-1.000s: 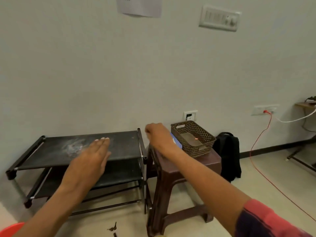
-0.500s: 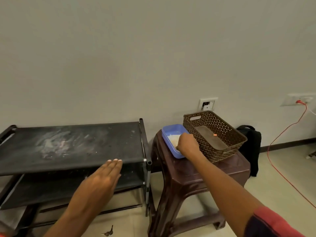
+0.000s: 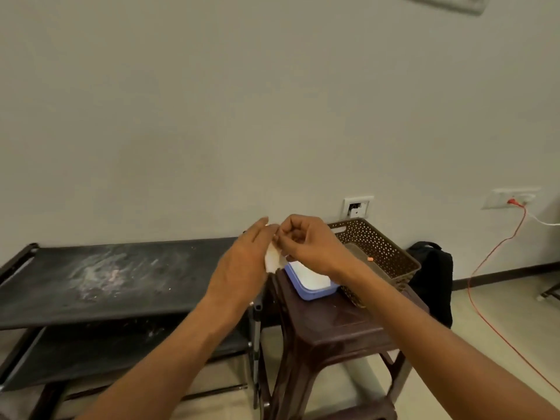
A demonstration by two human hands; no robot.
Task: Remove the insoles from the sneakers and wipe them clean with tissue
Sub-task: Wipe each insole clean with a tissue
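A white tissue [image 3: 273,258] hangs between my two hands above the left edge of the brown stool. My right hand [image 3: 306,244] pinches its top with curled fingers. My left hand [image 3: 245,262] is raised beside it, fingers extended, touching the tissue's left side. Under my right hand lies a blue tray [image 3: 312,284] with white tissue inside. No sneakers or insoles are in view.
The blue tray and a brown perforated basket [image 3: 381,253] sit on a dark brown plastic stool [image 3: 339,325]. A dusty black two-tier shoe rack [image 3: 106,280] stands left of it. A black bag [image 3: 433,277] leans on the wall; an orange cable [image 3: 485,298] trails across the floor.
My right hand has lifted a tissue out of the blue tray. My left hand rose from over the rack to meet it. The camera tilted up.
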